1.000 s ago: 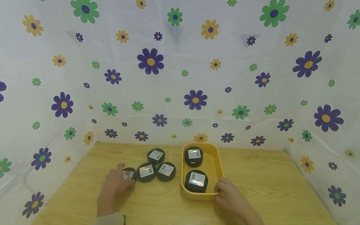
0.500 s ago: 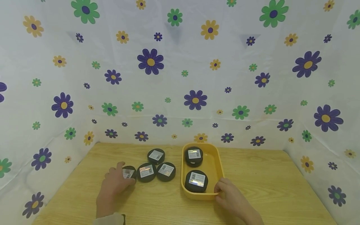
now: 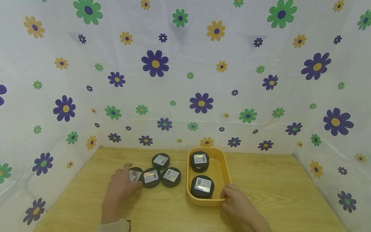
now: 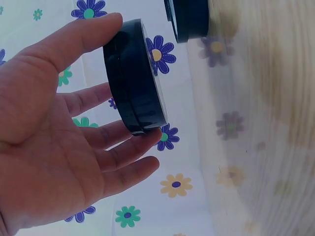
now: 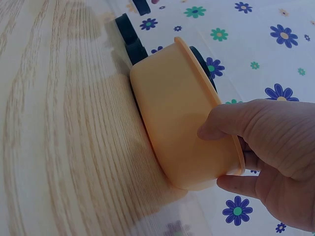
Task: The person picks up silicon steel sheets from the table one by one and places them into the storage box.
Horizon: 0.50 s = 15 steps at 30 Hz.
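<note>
My left hand [image 3: 120,186] pinches a round black container [image 3: 135,174] with a pale label, thumb on its near side and fingers on the far side. In the left wrist view that container [image 4: 133,78] stands between thumb and fingers of the left hand [image 4: 64,118]. Just right of it in the head view lies another black container [image 3: 151,177]. My right hand [image 3: 240,204] grips the near right corner of the yellow tray [image 3: 203,202]; the right wrist view shows the thumb of that hand [image 5: 270,152] against the tray's outer wall [image 5: 177,113].
Inside the tray, a black container [image 3: 202,187] sits near the front and another [image 3: 200,161] at the back. Two more [image 3: 160,161], [image 3: 171,177] lie between the left-hand group and the tray. A flower-patterned cloth [image 3: 174,83] stands behind the wooden table [image 3: 272,187].
My left hand has moved slightly away from me and to the right along with its container. The right hand and the tray have stayed in place.
</note>
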Each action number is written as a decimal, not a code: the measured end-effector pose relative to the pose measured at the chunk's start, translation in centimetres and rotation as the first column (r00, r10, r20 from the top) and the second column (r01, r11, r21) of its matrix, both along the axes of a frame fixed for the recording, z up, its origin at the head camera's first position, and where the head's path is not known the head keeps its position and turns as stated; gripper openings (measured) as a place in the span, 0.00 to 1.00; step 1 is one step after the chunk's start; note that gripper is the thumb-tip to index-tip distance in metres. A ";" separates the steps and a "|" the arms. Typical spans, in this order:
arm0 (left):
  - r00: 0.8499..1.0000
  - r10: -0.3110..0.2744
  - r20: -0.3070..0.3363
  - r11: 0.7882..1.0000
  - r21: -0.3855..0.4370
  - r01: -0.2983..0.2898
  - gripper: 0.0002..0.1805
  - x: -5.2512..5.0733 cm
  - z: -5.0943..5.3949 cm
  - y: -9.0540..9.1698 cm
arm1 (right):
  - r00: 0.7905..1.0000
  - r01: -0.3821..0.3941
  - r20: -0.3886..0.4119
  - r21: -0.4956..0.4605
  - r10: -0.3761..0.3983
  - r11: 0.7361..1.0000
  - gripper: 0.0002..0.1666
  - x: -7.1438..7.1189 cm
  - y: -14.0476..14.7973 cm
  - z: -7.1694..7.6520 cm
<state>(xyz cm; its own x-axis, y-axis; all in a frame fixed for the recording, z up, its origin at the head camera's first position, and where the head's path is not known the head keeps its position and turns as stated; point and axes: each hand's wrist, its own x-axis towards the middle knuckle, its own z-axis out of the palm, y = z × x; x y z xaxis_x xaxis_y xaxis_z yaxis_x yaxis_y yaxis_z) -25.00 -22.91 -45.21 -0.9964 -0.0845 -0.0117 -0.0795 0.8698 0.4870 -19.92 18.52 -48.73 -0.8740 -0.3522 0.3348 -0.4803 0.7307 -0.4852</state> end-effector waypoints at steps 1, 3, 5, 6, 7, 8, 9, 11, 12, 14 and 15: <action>1.000 -0.002 0.001 1.000 0.001 0.002 0.50 0.0 0.0 0.2 | 1.000 0.001 0.001 0.000 -0.001 1.000 0.15 0.0 0.0 0.0; 1.000 -0.011 -0.004 1.000 0.000 0.011 0.50 -0.1 0.0 0.6 | 1.000 0.002 0.007 0.001 -0.002 1.000 0.15 0.0 0.0 0.0; 1.000 -0.021 -0.014 1.000 -0.003 0.021 0.49 -0.3 0.0 1.0 | 1.000 0.003 0.014 0.003 -0.003 1.000 0.15 0.0 0.0 0.1; 1.000 -0.026 -0.016 1.000 -0.004 0.026 0.49 -0.4 -0.1 1.2 | 1.000 0.003 0.020 0.005 -0.003 1.000 0.15 0.0 0.1 0.1; 0.999 -0.032 -0.023 0.999 -0.006 0.032 0.49 -0.4 -0.1 1.4 | 1.000 0.003 0.025 0.006 -0.003 1.000 0.15 0.1 0.1 0.1; 0.999 -0.039 -0.031 0.999 -0.006 0.038 0.49 -0.5 -0.2 1.6 | 1.000 0.002 0.028 0.008 -0.003 1.000 0.15 0.1 0.1 0.1; 0.998 -0.043 -0.037 0.999 -0.005 0.043 0.49 -0.6 -0.3 1.8 | 1.000 0.001 0.030 0.009 -0.001 1.000 0.15 0.1 0.1 0.1; 0.997 -0.055 -0.052 0.999 -0.002 0.055 0.49 -0.7 -0.4 2.2 | 1.000 0.000 0.029 0.010 0.000 1.000 0.15 0.1 0.1 0.1; 0.997 -0.060 -0.057 0.998 -0.001 0.060 0.49 -0.8 -0.4 2.3 | 1.000 -0.001 0.028 0.008 0.000 1.000 0.15 0.1 0.1 0.1; 0.995 -0.068 -0.066 0.998 0.002 0.069 0.48 -0.9 -0.4 2.7 | 1.000 -0.001 0.021 0.006 0.001 1.000 0.14 0.0 0.1 0.1; 0.996 -0.069 -0.062 0.998 0.006 0.070 0.48 -0.9 -0.4 2.9 | 1.000 0.000 0.016 0.003 0.000 1.000 0.14 0.0 0.1 0.1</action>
<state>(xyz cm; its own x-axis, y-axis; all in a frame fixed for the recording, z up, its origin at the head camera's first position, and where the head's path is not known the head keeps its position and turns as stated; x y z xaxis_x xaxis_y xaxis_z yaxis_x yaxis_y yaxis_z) -25.93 -20.01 -45.61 -0.9986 -0.0150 0.0500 0.0119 0.8680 0.4965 -19.89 18.58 -48.67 -0.8792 -0.3535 0.3194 -0.4725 0.7323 -0.4904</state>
